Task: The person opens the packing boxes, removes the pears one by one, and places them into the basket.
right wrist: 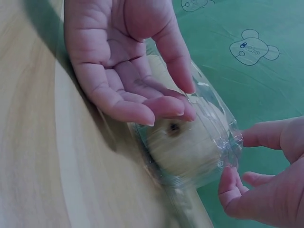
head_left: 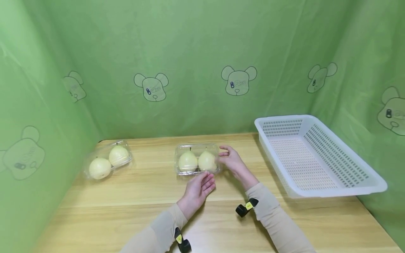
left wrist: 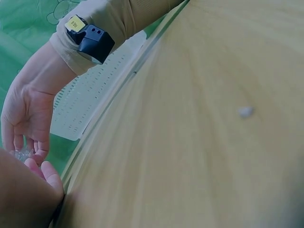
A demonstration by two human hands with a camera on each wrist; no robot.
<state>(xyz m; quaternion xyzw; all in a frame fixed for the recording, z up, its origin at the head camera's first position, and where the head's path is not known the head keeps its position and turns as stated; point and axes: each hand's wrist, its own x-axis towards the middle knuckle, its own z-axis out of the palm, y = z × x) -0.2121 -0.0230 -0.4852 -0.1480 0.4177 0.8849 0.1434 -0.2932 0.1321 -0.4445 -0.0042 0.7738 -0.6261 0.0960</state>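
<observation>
A clear plastic box [head_left: 186,173] with two pale yellow-green pears [head_left: 187,161] sits on the wooden table in front of me. My right hand [head_left: 234,162] is at the box's right end. In the right wrist view that right hand [right wrist: 270,175] pinches the crinkled end of the clear plastic between thumb and fingers. My left hand [head_left: 196,189] is at the front edge of the box, palm turned to the right. Its fingers are loosely bent, and the fingertips overlap the box beside a pear [right wrist: 178,147] in the right wrist view, holding nothing.
Another clear box with two pears [head_left: 100,168] lies at an angle at the table's far left. A large white perforated basket [head_left: 345,192] stands on the right side. Green curtains [head_left: 196,116] with bear-head drawings enclose the wooden table [head_left: 152,196] at the back and sides.
</observation>
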